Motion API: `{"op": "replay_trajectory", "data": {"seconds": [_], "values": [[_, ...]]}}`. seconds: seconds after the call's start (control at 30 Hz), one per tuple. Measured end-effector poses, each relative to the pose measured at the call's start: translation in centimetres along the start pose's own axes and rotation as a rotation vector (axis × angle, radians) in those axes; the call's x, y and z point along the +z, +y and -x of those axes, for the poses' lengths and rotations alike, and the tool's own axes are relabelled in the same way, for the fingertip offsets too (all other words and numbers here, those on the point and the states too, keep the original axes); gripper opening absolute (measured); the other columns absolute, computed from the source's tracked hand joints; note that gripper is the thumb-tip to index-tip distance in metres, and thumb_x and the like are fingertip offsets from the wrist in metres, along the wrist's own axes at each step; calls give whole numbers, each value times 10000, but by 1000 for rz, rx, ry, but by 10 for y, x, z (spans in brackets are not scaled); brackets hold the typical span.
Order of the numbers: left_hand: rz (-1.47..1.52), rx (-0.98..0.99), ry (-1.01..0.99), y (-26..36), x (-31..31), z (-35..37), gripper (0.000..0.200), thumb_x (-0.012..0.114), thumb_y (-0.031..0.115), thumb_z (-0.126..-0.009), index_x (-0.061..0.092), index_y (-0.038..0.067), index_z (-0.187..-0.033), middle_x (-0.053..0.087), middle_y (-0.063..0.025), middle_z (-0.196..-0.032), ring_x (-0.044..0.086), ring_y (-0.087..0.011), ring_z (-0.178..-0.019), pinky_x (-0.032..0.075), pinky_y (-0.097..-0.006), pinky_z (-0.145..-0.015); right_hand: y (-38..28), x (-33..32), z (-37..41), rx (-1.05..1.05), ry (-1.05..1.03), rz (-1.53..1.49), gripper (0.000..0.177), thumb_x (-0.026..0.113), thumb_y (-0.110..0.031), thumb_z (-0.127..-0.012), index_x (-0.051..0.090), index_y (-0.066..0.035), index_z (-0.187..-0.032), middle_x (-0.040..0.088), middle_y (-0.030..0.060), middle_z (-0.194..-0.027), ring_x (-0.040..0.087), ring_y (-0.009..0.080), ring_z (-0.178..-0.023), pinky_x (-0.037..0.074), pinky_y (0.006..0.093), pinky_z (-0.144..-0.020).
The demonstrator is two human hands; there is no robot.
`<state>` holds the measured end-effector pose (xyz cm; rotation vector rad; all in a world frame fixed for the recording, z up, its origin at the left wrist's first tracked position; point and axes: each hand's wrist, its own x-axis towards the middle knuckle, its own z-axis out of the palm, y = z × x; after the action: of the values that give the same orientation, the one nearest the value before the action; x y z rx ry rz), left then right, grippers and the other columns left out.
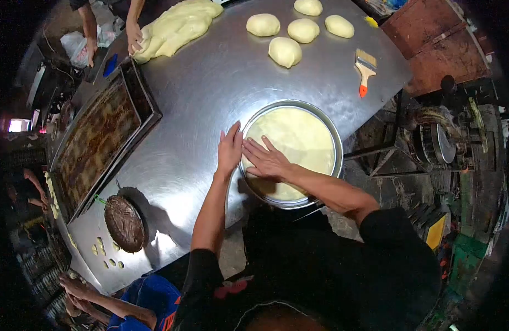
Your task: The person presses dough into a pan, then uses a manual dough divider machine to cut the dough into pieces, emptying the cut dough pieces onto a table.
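Near the table's front edge stands a round metal pan [338,144] with a pale yellow sheet of dough [301,135] spread over its bottom. My right hand [267,160] lies flat on the left part of this dough, fingers stretched out toward the rim. Against the outside of the pan's left rim rests my left hand [229,149], its fingers extended and holding nothing. The fingertips of both hands are close together at the rim.
Several dough balls [303,31] and a paintbrush [366,70] lie at the back right. A large dough mass [177,27] is under a co-worker's hand [133,37]. Dark baking trays [100,143] and a brown-smeared bowl [125,223] are at left. Another person's hands [78,289] show lower left.
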<state>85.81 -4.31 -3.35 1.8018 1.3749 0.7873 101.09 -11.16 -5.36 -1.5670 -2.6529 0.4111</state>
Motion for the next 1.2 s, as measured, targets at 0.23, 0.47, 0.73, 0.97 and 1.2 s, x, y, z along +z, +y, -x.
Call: {"op": "replay_trajectory", "data": {"seconds": [0.23, 0.47, 0.73, 0.97, 1.2], "values": [[-66, -32, -47, -20, 7, 10, 418, 427, 257, -985, 481, 16, -1322, 509, -241, -1318, 386, -507, -1262, 319, -463, -1075, 4, -30, -12, -116, -161, -548, 634, 369, -397, -976, 243, -13, -1464, 202, 178, -1541, 130, 271, -1449, 47, 478, -1180], [-450, 48, 18, -23, 11, 89, 402, 415, 190, -972, 469, -1, -1322, 416, -242, -1407, 455, -469, -1226, 267, -514, -1101, 63, -41, 7, 25, -85, -398, 636, 349, -409, -988, 237, -3, -1464, 189, 160, -1548, 127, 286, -1447, 70, 468, -1175], [-628, 517, -304, 12, 81, -5, 600, 434, 339, -966, 281, 38, -1461, 288, -169, -1510, 247, -322, -1408, 156, -441, -1170, 89, -43, 42, 341, 170, -333, 617, 332, -390, -994, 271, 35, -1438, 160, 209, -1544, 100, 321, -1449, 53, 459, -1176], [-787, 401, -296, 27, 72, -5, 659, 450, 407, -946, 261, 63, -1475, 231, -183, -1531, 210, -322, -1424, 139, -465, -1165, 104, -32, 65, 382, 96, -314, 653, 342, -429, -987, 238, 7, -1463, 136, 185, -1556, 63, 295, -1456, 20, 460, -1174], [-678, 520, -309, 71, 128, -6, 667, 399, 425, -956, 258, 17, -1465, 238, -210, -1522, 190, -356, -1423, 72, -531, -1152, 125, -56, 133, 709, 665, -301, 409, 543, -206, -894, 534, -19, -1258, 489, 247, -1328, 459, 424, -1226, 372, 429, -1043]]}}
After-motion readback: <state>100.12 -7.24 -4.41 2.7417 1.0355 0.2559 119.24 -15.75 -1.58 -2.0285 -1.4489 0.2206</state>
